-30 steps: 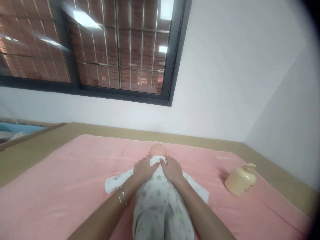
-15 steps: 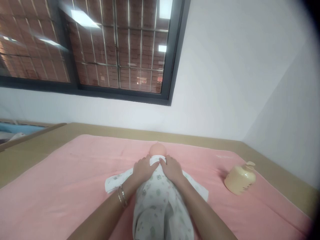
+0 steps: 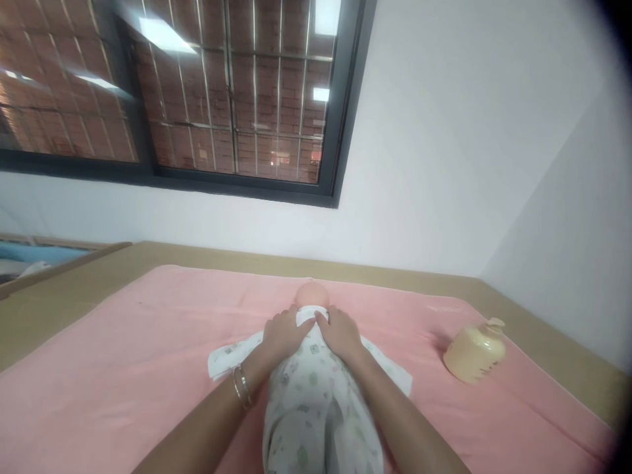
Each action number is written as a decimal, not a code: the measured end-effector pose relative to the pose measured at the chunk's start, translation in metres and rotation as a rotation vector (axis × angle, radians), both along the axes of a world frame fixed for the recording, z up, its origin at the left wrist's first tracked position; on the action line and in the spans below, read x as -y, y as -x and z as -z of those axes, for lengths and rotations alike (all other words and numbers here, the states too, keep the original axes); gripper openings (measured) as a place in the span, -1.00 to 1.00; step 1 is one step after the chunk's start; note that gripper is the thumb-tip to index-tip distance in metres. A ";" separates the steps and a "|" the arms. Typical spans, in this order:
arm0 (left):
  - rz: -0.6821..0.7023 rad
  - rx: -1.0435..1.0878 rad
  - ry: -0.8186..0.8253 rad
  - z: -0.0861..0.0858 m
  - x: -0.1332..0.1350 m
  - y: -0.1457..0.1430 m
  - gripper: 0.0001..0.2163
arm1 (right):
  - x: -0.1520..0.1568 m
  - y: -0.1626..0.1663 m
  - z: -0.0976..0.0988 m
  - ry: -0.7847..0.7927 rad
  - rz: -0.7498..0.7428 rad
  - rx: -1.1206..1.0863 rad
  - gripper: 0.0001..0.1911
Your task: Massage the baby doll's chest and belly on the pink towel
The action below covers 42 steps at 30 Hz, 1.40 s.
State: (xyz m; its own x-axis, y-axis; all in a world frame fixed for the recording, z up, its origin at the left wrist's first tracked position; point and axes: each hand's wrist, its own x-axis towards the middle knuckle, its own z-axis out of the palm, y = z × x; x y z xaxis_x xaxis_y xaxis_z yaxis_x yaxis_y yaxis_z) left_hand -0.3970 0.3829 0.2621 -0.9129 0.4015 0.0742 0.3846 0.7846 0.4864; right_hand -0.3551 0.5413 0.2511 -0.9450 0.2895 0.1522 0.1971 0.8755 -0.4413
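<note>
A baby doll (image 3: 312, 295) lies on its back on a pink cloth (image 3: 123, 368), dressed in a white garment (image 3: 316, 401) with small green and pink prints. My left hand (image 3: 284, 334) and my right hand (image 3: 340, 334) rest on the doll's upper chest, fingers curled and pinching the white collar just below its head. A bracelet circles my left wrist. The garment's sleeves spread out flat on both sides under my forearms. What my fingertips grip beyond the collar fabric is hidden.
A cream plastic bottle (image 3: 474, 354) lies on its side on the pink cloth at the right. The cloth covers a tan table (image 3: 59, 289) set against a white wall. A dark-framed window (image 3: 222, 99) is above, and another bed edge shows far left.
</note>
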 end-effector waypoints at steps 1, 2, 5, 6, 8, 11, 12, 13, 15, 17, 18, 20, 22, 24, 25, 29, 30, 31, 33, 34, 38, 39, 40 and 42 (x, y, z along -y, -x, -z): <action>0.000 -0.001 0.000 0.000 0.000 0.000 -0.45 | 0.000 0.000 0.000 0.003 -0.001 -0.002 -0.47; -0.002 -0.002 0.000 0.000 0.000 0.000 -0.45 | 0.000 0.000 0.000 0.007 -0.001 -0.003 -0.47; -0.006 -0.002 -0.002 0.001 0.000 0.000 -0.46 | 0.000 -0.001 0.000 0.018 -0.002 -0.001 -0.47; -0.005 -0.005 -0.003 0.001 0.000 0.001 -0.46 | 0.000 -0.001 -0.001 0.018 -0.003 0.000 -0.47; -0.003 -0.008 0.002 0.000 0.000 0.001 -0.46 | 0.000 -0.002 -0.001 0.011 -0.003 0.001 -0.47; -0.003 -0.008 0.008 0.000 -0.001 0.001 -0.46 | 0.001 -0.001 -0.002 0.000 0.003 0.003 -0.47; -0.002 -0.007 0.008 0.000 -0.001 0.001 -0.46 | 0.001 -0.001 -0.002 -0.001 0.005 0.005 -0.47; -0.002 -0.007 0.009 -0.001 -0.001 0.001 -0.46 | 0.001 -0.001 -0.002 -0.002 0.006 0.005 -0.47; -0.003 -0.006 0.014 -0.001 -0.001 0.000 -0.46 | 0.001 -0.001 -0.003 -0.006 0.004 0.006 -0.48; -0.005 -0.002 0.025 -0.002 -0.001 -0.001 -0.45 | 0.001 -0.001 -0.002 -0.012 0.003 0.005 -0.48; -0.006 -0.001 0.029 -0.003 -0.001 -0.001 -0.45 | 0.001 -0.001 -0.002 -0.013 0.003 0.006 -0.48; -0.005 0.002 0.031 -0.003 -0.001 -0.001 -0.45 | 0.001 -0.001 -0.002 -0.010 0.003 0.008 -0.48; -0.003 -0.001 0.023 -0.003 -0.001 -0.001 -0.46 | 0.001 -0.001 -0.002 -0.001 0.000 0.008 -0.47; 0.000 -0.008 0.015 -0.002 -0.001 0.000 -0.47 | 0.001 -0.001 -0.001 0.002 -0.002 0.004 -0.46; 0.001 -0.013 0.013 -0.001 -0.001 0.000 -0.47 | 0.001 -0.002 -0.001 0.001 -0.002 0.000 -0.46; 0.001 -0.020 0.012 0.000 -0.001 0.001 -0.47 | 0.001 -0.002 -0.001 0.005 0.004 -0.001 -0.48; -0.001 -0.020 0.013 0.000 -0.001 0.001 -0.48 | 0.001 -0.002 -0.001 0.008 0.006 0.000 -0.48; -0.002 -0.020 0.016 0.000 -0.001 0.001 -0.48 | 0.001 -0.002 -0.001 0.010 0.006 0.001 -0.48; -0.002 -0.017 0.018 -0.001 -0.001 0.000 -0.48 | 0.000 -0.001 -0.001 0.009 0.004 0.001 -0.48; -0.001 -0.015 0.020 -0.001 -0.001 0.000 -0.48 | 0.000 -0.001 -0.001 0.008 0.004 0.001 -0.48; 0.001 -0.013 0.026 -0.001 -0.001 0.001 -0.47 | 0.000 0.000 0.000 -0.001 0.005 0.000 -0.49; 0.000 -0.012 0.027 -0.001 -0.001 0.001 -0.47 | 0.000 0.000 0.000 0.001 0.004 -0.002 -0.49; 0.000 -0.011 0.030 -0.002 -0.001 0.000 -0.47 | 0.000 0.000 0.000 0.002 0.004 -0.004 -0.49; -0.003 -0.010 0.035 -0.002 -0.001 0.000 -0.47 | 0.000 0.000 0.001 0.002 0.003 -0.005 -0.49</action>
